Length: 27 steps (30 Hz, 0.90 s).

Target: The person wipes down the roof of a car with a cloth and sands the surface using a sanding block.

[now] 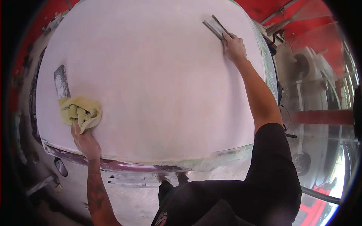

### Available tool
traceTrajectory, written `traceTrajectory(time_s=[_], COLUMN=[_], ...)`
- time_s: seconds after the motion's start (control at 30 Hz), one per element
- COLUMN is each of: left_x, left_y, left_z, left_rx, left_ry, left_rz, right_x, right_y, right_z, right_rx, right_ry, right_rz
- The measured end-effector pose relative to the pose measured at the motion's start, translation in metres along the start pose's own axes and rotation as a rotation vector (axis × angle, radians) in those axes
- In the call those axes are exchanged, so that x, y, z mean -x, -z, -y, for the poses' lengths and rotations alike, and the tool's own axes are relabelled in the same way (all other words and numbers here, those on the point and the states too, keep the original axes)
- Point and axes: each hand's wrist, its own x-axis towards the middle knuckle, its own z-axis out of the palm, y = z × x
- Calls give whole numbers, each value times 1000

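My right hand (235,48) is closed around one end of a long grey sanding block (215,28), which rests at the far right of a broad, pale pink car panel (158,86). On the panel's left side, my left hand (86,141) grips the near edge of a crumpled yellow cloth (90,106); folds hide some of its fingertips. Just beyond the cloth lies a flat, worn grey strip-shaped tool (61,82), its near end covered by the cloth. Pale dust coats the panel.
Along the panel's near edge runs a dark maroon strip (113,164). A side mirror (60,167) shows at the lower left. My feet stand on the pale floor (132,203) below. At right, hazy plastic sheeting hangs before another light-coloured vehicle (320,71).
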Motion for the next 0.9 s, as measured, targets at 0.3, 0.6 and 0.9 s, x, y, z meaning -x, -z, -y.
traceTrajectory(time_s=[0.3, 0.6, 0.9], left_x=[2, 1, 0], left_y=[15, 18, 8], left_z=[4, 8, -11], left_rx=[-48, -64, -80], left_ry=[-50, -99, -6], left_rz=[1, -4, 37], right_x=[117, 80, 61], right_y=[30, 2, 21], right_z=[13, 58, 80], right_rx=[-257, -145, -131], right_ry=[368, 193, 326], right_rz=[32, -82, -50])
